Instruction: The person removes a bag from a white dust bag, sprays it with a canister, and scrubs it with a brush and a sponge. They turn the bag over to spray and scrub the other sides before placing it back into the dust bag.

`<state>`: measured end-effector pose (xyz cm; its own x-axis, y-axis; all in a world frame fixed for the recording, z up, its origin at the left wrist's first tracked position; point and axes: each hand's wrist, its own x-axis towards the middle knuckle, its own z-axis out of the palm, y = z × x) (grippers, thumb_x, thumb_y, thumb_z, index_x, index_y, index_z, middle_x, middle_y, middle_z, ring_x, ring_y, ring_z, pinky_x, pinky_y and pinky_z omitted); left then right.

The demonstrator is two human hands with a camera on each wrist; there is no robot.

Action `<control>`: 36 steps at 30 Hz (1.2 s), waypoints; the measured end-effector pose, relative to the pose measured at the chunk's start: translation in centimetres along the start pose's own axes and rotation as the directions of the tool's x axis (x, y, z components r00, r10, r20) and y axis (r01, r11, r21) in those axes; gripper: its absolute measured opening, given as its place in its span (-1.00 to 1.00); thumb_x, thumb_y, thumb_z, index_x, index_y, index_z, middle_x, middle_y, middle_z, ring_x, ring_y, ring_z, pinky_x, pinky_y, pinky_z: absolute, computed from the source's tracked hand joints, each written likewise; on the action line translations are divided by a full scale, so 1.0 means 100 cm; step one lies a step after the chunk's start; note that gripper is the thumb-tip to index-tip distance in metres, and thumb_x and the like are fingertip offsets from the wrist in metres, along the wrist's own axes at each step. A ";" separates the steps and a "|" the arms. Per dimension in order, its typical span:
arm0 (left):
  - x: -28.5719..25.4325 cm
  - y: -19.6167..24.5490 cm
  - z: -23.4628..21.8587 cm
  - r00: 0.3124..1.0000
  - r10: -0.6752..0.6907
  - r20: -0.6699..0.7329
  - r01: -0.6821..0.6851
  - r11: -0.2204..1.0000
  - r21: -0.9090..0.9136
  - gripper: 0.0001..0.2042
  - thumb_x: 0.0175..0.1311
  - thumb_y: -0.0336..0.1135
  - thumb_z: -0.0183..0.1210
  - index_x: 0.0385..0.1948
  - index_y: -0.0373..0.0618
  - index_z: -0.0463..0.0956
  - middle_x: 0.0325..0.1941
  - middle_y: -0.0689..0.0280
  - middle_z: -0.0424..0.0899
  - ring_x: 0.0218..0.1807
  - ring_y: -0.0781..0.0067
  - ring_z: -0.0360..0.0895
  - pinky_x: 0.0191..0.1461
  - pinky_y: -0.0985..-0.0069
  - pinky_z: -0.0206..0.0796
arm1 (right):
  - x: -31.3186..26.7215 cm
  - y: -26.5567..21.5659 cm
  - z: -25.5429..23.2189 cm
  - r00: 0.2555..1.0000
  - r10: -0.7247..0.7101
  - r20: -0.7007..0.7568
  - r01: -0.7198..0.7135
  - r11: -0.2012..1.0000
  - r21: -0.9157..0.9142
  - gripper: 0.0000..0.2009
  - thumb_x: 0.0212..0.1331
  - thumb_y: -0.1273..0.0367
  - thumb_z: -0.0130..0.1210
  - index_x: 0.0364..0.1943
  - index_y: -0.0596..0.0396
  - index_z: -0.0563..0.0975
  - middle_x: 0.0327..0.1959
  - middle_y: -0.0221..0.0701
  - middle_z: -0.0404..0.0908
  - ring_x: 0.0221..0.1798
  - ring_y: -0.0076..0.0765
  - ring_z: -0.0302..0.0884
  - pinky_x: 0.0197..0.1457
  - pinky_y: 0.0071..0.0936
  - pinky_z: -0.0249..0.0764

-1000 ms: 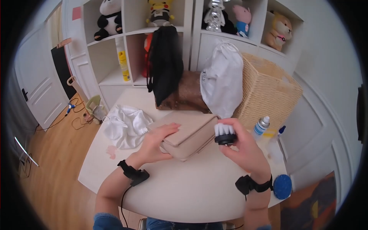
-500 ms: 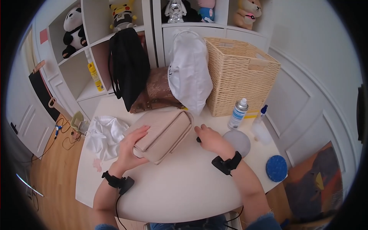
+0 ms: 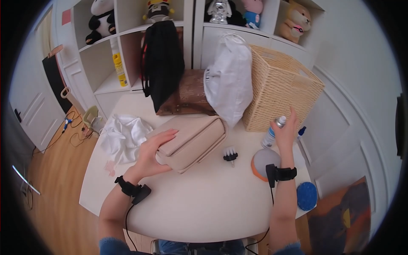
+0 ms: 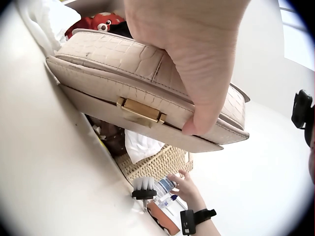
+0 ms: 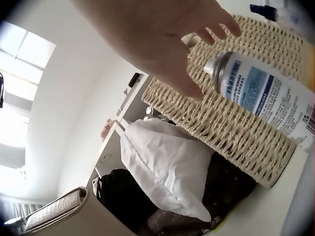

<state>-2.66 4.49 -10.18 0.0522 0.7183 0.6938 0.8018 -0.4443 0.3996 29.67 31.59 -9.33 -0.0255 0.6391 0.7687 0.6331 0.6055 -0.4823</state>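
A beige handbag [image 3: 193, 136] with a crocodile texture and a gold clasp [image 4: 142, 109] sits tilted on the table. My left hand [image 3: 151, 155] grips its left end, thumb on the front edge of the flap and fingers over the top. At the right, my right hand [image 3: 287, 131] reaches around the top of a white and blue spray can [image 3: 268, 139]. Its fingers [image 5: 204, 35] are spread, with space between them and the nozzle in the right wrist view. A black brush head [image 3: 230, 155] with white bristles stands on the table between bag and can.
A grey and orange round pad [image 3: 267, 161] lies by my right wrist, with a blue round pad [image 3: 307, 195] at the table's right edge. Behind are a wicker basket [image 3: 284, 89], a white drawstring bag [image 3: 231, 76] and a black bag [image 3: 163, 63]. White cloth [image 3: 123, 138] lies left.
My right hand has set the brush head down on the table, let go of it and moved right to the spray can. My left hand keeps its grip on the handbag.
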 end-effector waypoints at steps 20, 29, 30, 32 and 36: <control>0.004 0.006 -0.004 0.998 -0.040 -0.041 0.037 0.996 -0.084 -0.30 -0.25 -0.35 0.41 0.13 -0.14 0.40 0.21 0.18 0.50 0.28 0.16 0.40 0.31 0.34 0.24 | -0.087 -0.187 -0.036 0.753 -0.599 0.273 0.421 0.757 0.499 -0.47 -0.13 0.43 0.31 0.02 0.00 0.38 -0.26 -0.22 0.36 -0.34 -0.06 0.44 -0.32 -0.24 0.38; 0.003 0.006 -0.006 0.999 -0.033 -0.023 0.032 0.998 -0.049 -0.30 -0.27 -0.36 0.39 0.12 -0.13 0.41 0.22 0.19 0.49 0.28 0.14 0.40 0.31 0.32 0.26 | -0.080 -0.182 -0.031 0.789 -0.536 0.300 0.379 0.809 0.449 -0.48 -0.09 0.44 0.30 0.02 0.08 0.35 -0.25 -0.22 0.34 -0.34 -0.06 0.43 -0.32 -0.25 0.37; 0.003 0.006 -0.006 0.999 -0.028 -0.020 0.027 0.999 -0.044 -0.30 -0.27 -0.35 0.39 0.12 -0.13 0.41 0.21 0.20 0.50 0.28 0.13 0.40 0.31 0.31 0.26 | -0.081 -0.182 -0.031 0.786 -0.540 0.301 0.377 0.805 0.458 -0.48 -0.09 0.44 0.30 0.02 0.09 0.35 -0.25 -0.22 0.33 -0.33 -0.06 0.43 -0.31 -0.25 0.36; 0.003 0.007 -0.006 0.999 -0.028 -0.021 0.027 0.999 -0.044 -0.30 -0.27 -0.35 0.39 0.11 -0.13 0.41 0.21 0.20 0.50 0.28 0.13 0.40 0.30 0.31 0.26 | -0.082 -0.182 -0.030 0.791 -0.531 0.305 0.373 0.812 0.449 -0.49 -0.08 0.45 0.29 0.01 0.10 0.35 -0.24 -0.21 0.34 -0.32 -0.06 0.44 -0.30 -0.25 0.37; 0.004 0.007 -0.007 1.000 -0.011 -0.020 0.010 0.999 -0.038 -0.30 -0.27 -0.33 0.41 0.11 -0.13 0.41 0.21 0.20 0.50 0.28 0.13 0.40 0.30 0.32 0.26 | -0.079 -0.177 -0.031 0.812 -0.490 0.317 0.326 0.831 0.450 -0.49 -0.06 0.44 0.29 0.03 0.11 0.35 -0.12 -0.15 0.41 -0.21 -0.01 0.49 -0.19 -0.25 0.44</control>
<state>-2.52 4.14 -9.23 0.0320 0.7124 0.7011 0.7792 -0.4571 0.4288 21.07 14.36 -5.57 -0.5763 0.3725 0.7274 0.1694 0.9252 -0.3395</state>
